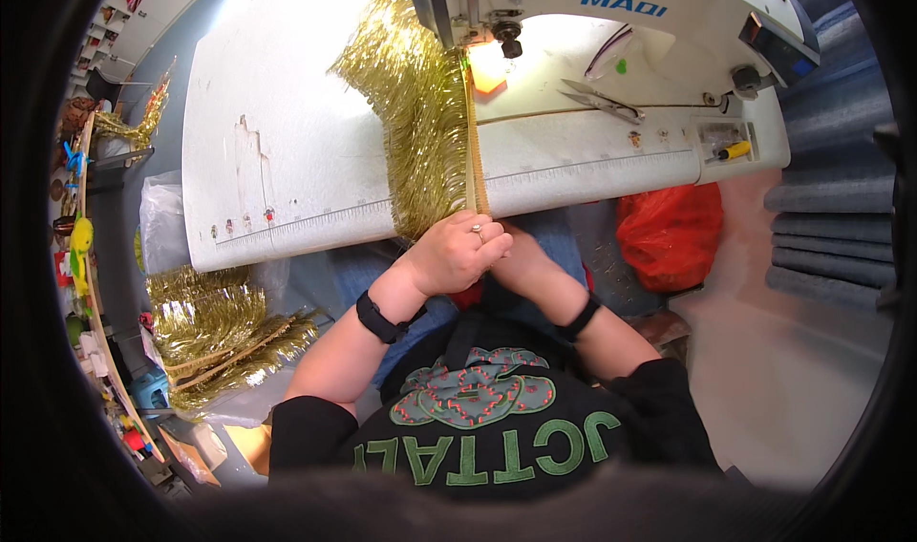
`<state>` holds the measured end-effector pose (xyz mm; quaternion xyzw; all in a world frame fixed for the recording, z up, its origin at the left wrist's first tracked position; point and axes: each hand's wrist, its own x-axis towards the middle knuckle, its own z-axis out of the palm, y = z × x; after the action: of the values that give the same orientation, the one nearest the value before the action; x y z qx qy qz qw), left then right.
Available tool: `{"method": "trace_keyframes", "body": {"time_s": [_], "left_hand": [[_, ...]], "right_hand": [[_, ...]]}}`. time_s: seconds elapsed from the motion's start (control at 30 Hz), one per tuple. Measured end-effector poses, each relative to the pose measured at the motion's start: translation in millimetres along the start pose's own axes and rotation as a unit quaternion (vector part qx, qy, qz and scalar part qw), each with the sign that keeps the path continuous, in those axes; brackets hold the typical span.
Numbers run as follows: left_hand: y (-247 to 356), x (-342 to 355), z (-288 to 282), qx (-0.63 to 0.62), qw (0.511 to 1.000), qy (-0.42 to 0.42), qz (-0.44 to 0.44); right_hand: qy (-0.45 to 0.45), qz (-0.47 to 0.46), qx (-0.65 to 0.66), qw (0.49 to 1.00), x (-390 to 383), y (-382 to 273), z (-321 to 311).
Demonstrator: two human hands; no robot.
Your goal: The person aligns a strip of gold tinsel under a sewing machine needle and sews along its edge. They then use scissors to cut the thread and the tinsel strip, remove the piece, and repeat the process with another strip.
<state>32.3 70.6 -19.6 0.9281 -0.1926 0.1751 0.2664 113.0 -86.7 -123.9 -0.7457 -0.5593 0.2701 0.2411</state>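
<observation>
A gold tinsel fringe [420, 150] runs down the white sewing machine table, its braided edge [478, 160] on the right passing under the sewing machine head [468, 17]. At the table's front edge my left hand [457, 253] is closed, fingers pinched on the lower end of the fringe's braided edge. A ring is on one finger. My right hand [521, 260] is right beside and partly behind the left one, at the same edge. Its fingers are hidden by the left hand. The needle area is lit by the machine's lamp.
Thread snips [607, 103] lie on the table [315, 93] right of the needle. A yellow-handled tool [734, 150] sits in a recess at the right. More gold fringe [210, 322] is heaped at lower left. A red plastic bag [669, 236] stands below the table, near grey-blue fabric [831, 217].
</observation>
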Motion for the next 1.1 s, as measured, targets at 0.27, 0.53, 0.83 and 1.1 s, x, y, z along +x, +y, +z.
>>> {"method": "trace_keyframes", "body": {"time_s": [0.27,0.53,0.83,1.1], "left_hand": [[18.0,-9.2,-15.9,0.095,0.995,0.023,0.017],[49.2,-44.4,-53.6,0.193,0.975,0.086,-0.073],[60.0,-39.9,-72.7,0.196,0.969,0.115,-0.098],[74.5,-15.5,-22.2,0.090,0.992,0.031,-0.077]], "right_hand": [[0.130,0.027,-0.086,0.987,-80.5,2.5,-135.5],[0.367,-0.093,-0.135,0.916,-58.9,-1.3,-145.9],[0.324,-0.141,-0.281,0.892,10.0,-24.0,-88.8],[0.303,-0.250,-0.059,0.918,-14.6,-12.8,-109.1]]}}
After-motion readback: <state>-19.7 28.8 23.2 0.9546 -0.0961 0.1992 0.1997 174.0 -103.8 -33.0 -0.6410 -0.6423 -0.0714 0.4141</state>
